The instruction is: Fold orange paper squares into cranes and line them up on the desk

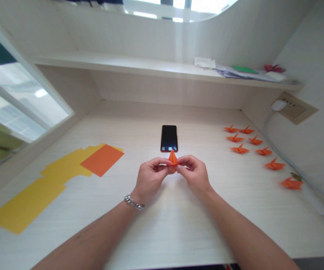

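A small folded orange paper piece [173, 157] points upward above the middle of the pale wooden desk [162, 225]. My left hand [150, 177], with a metal bracelet on its wrist, pinches the piece from the left. My right hand [194, 173] pinches it from the right. Both hands have their fingers closed on the paper, whose lower part is hidden between the fingertips.
A black phone [169, 138] lies just beyond my hands. An orange sheet [102, 159] rests on yellow sheets [38, 195] at the left. Several finished orange paper figures [256, 141] sit in rows at the right. A shelf [156, 68] holds papers; a wall socket [293, 108] has a cable.
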